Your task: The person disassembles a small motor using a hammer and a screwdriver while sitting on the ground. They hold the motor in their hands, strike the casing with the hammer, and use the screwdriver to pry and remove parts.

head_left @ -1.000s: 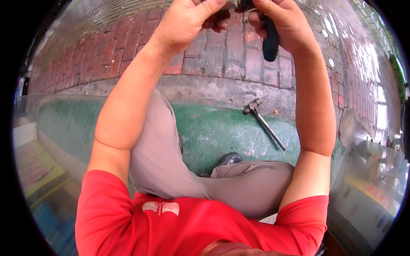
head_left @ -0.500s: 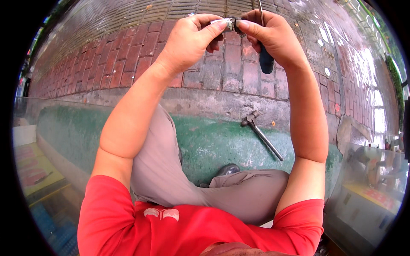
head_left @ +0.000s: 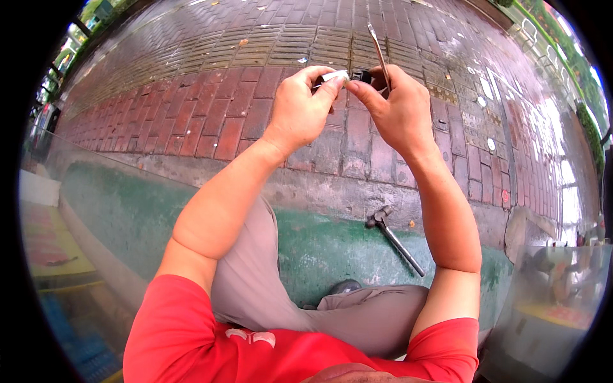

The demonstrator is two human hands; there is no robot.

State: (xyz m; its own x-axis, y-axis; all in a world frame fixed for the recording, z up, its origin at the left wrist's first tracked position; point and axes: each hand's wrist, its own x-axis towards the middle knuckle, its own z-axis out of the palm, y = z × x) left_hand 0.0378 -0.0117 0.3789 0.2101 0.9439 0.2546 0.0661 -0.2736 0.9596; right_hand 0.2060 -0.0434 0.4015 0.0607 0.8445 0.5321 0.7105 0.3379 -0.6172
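My left hand [head_left: 299, 108] pinches a small white piece [head_left: 336, 76] with a dark edge between thumb and fingers. Close beside it, my right hand [head_left: 402, 113] curls around a screwdriver [head_left: 378, 48], whose metal shaft slants up and away while its handle is hidden by the hand. A small black part [head_left: 362, 75] shows at the right hand's fingers. My right thumb reaches to the white piece, and whether the white and black parts are joined I cannot tell. Both hands are held out over the paving.
A hammer [head_left: 397, 241] with a metal handle lies on the green ledge [head_left: 319, 246] before my legs. Wet red brick paving [head_left: 211, 121] stretches beyond. Glass cases stand at left [head_left: 70, 255] and right [head_left: 555, 300]. A metal railing [head_left: 530, 32] runs at the far right.
The whole view has shifted, so hands and hammer appear lower. The screwdriver's tip now leans left and its dark handle is out of sight. My right thumb has come to the white piece.
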